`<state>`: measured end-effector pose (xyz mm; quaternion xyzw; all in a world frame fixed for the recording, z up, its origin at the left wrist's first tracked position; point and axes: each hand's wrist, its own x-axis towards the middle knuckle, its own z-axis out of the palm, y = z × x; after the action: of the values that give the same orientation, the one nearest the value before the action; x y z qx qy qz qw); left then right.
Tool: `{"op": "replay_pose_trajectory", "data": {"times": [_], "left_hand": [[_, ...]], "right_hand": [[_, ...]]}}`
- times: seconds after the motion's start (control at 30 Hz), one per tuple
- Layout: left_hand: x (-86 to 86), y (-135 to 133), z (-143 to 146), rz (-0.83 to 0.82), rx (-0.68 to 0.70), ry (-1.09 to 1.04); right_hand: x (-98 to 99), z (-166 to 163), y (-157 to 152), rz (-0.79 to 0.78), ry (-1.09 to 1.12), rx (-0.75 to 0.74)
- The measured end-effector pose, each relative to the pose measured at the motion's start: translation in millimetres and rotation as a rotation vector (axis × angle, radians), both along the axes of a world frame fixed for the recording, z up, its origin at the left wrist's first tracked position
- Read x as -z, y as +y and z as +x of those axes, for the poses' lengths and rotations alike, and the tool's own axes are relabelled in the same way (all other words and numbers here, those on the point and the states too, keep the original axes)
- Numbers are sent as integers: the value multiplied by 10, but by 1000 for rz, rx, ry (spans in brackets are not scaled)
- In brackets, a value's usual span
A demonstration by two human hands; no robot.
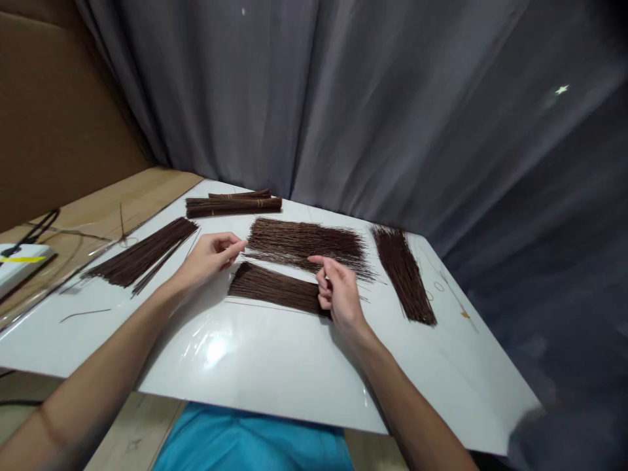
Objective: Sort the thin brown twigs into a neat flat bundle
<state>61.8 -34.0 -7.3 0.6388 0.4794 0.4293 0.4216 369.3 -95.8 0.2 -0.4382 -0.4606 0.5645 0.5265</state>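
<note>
My left hand (214, 256) is closed in a pinch at the left end of a loose layer of thin dark brown sticks (304, 239). Anything between its fingertips is too fine to make out. Over the front edge of that layer is my right hand (339, 288), its index finger reaching left and the other fingers curled in. Whether it grips a stick cannot be seen. A second, denser pile of brown sticks (275, 286) lies nearer to me, its right end partly hidden behind my right hand.
Tied bundles (233, 207) lie at the back of the white table (265, 360). A fanned pile (147, 252) is at left, another stick pile (405, 275) at right. Rubber bands (438, 286) lie beyond it. A cardboard box (63, 111) and grey curtain (343, 111) border the table.
</note>
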Motion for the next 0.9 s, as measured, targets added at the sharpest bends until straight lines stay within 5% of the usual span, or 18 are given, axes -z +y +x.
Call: {"op": "replay_pose_trajectory", "data": {"times": [0.37, 0.9], "left_hand": [[-116, -118, 95, -270, 322, -69], [-113, -185, 176, -439, 470, -168]], "right_hand": [[304, -434, -297, -82, 96, -296], [455, -497, -304, 4, -14, -272]]}}
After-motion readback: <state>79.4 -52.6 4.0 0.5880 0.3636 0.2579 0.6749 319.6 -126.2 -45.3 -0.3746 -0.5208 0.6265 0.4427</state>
